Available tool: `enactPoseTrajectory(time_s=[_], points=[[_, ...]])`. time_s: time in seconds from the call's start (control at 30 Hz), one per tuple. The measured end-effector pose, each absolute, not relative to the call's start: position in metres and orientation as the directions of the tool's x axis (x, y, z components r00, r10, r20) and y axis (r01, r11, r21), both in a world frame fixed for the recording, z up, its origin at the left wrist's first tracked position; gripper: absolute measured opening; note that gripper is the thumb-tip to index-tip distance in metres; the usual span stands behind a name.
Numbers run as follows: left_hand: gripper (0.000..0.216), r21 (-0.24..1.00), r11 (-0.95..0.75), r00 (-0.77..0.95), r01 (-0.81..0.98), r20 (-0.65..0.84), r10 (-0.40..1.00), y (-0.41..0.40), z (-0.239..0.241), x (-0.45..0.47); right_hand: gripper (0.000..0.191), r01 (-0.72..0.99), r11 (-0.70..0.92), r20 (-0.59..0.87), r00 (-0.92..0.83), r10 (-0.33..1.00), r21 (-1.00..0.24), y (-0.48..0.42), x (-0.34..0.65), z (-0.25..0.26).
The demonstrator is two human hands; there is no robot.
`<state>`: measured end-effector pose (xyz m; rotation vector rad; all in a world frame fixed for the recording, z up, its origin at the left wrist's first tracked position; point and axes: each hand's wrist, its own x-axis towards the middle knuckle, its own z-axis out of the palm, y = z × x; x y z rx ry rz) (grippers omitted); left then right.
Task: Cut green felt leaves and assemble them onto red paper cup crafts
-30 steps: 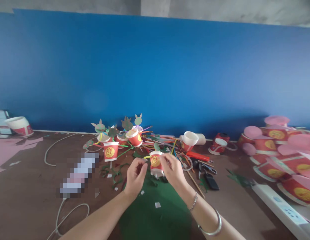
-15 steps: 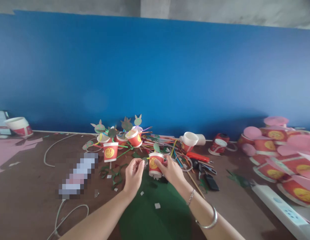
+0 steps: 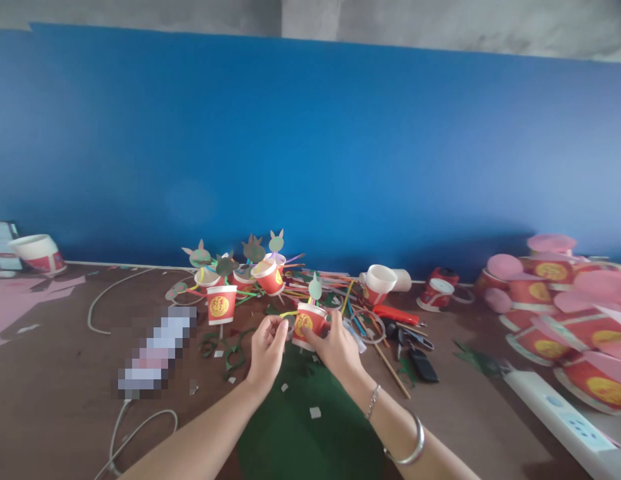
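Note:
Between my hands is a red and white paper cup (image 3: 310,319) with a yellow emblem, slightly tilted. My right hand (image 3: 341,348) is closed around its right side, thumb across the front. A green paper head with pointed ears (image 3: 315,288) stands above the rim on a thin strip. At the cup's left side, my left hand (image 3: 266,350) pinches a small dark green paper disc (image 3: 290,325), partly hidden by the fingertips. A yellow strip (image 3: 289,313) runs between the cup and this disc. Underneath lies a large green paper sheet (image 3: 310,440).
Several cups with green animal heads stand back left, near a red cup (image 3: 221,305). Coloured strips, a white cup (image 3: 379,283), an orange-red cutter (image 3: 397,314) and keys lie right of centre. Pink-topped cups (image 3: 540,293) and a power strip (image 3: 560,417) occupy the right.
The cup has tilted and its base has swung a little to the left. My right hand and wrist have shifted slightly left; my left hand stays at nearly the same spot.

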<state>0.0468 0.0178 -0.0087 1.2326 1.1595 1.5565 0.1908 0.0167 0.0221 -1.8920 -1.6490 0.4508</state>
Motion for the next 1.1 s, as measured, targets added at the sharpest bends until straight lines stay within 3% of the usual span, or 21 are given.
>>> enactPoseTrajectory(time_s=[0.23, 0.63, 1.1], points=[[0.022, 0.962, -0.270, -0.271, -0.027, 0.253, 0.929, 0.0180, -0.0051, 0.0445, 0.060, 0.679, -0.001, 0.224, 0.243, 0.944, -0.734, 0.0181, 0.1923, 0.0197], [0.025, 0.945, -0.190, -0.248, -0.267, 0.124, 0.961, 0.0220, -0.0066, 0.0470, 0.061, 0.689, 0.037, 0.267, 0.231, 0.936, -0.724, 0.0172, 0.1907, 0.0163], [0.026, 0.894, -0.135, -0.245, -0.426, 0.029, 0.969, 0.0230, -0.0054, 0.0483, 0.057, 0.671, 0.060, 0.257, 0.197, 0.946, -0.739, 0.0123, 0.1865, 0.0182]])
